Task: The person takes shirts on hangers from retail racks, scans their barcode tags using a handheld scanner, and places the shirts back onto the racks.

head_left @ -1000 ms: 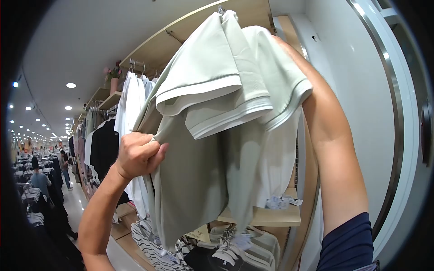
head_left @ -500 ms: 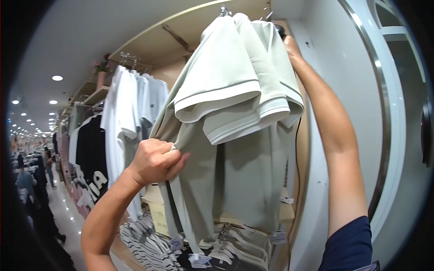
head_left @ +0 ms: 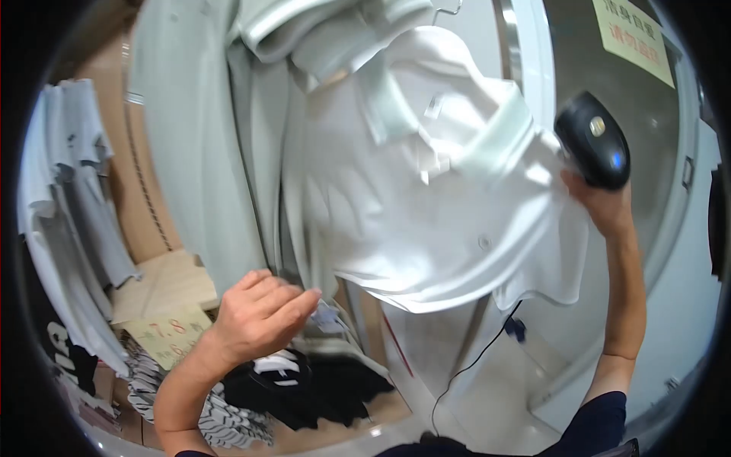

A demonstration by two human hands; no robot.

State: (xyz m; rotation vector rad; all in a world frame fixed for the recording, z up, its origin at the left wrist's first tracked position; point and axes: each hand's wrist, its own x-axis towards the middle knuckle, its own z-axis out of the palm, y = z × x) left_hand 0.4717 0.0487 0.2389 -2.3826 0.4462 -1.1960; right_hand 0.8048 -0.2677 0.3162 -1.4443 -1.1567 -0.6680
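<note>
A pale polo shirt (head_left: 426,228) with a light green collar hangs in front of me, its front facing up toward me. My right hand (head_left: 605,206) grips a black handheld garment steamer (head_left: 594,141) beside the shirt's right shoulder; a small blue light glows on it. At the lower left of the shirt, my left hand (head_left: 263,316) is closed, its fingers curled at the fabric edge. What lies inside those fingers is partly hidden. Pale grey-green garments (head_left: 190,152) hang just left of the polo shirt.
A black cord (head_left: 472,365) runs down toward the floor. White shirts (head_left: 80,152) hang at the left, above a wooden shelf (head_left: 167,282) with a yellow price sign (head_left: 169,335). Below are black garments (head_left: 327,388) and striped ones (head_left: 228,415). A door with a yellow notice (head_left: 636,38) stands right.
The view has turned right and down. The polo shirt now faces me, and the steamer has come from behind the garments at the top to the shirt's right side. My left hand stays low left.
</note>
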